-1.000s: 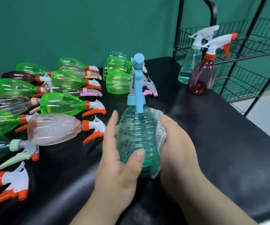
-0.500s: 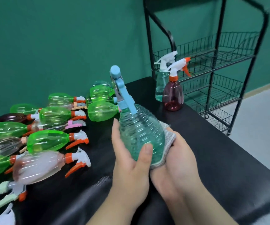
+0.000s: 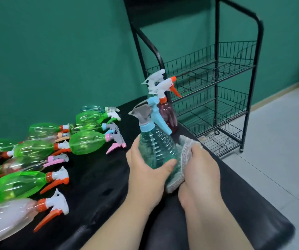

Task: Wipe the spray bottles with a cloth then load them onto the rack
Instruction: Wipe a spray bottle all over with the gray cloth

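Turned since half a second ago to point its nozzle at nine o'clock, keep the teal spray bottle point(image 3: 156, 150) gripped in the left hand point(image 3: 145, 175) over the table point(image 3: 98, 179), rubbing the cloth point(image 3: 186, 153) clutched in the right hand point(image 3: 201, 171) at three o'clock over every rib.

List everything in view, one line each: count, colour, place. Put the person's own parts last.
held spray bottle: one, clear teal, blue and grey trigger head, between both hands over the table
cloth: one, grey-white, against the held bottle's right side
white-head bottle: one, clear, upright at the table's far edge
maroon bottle: one, white and orange head, upright beside it
lying bottles: more than ten, blurred, mostly green, table's left
table: one, black
rack: one, black wire, on the floor beyond the table
left grip: grips the held bottle's body
right grip: holds the cloth to the bottle
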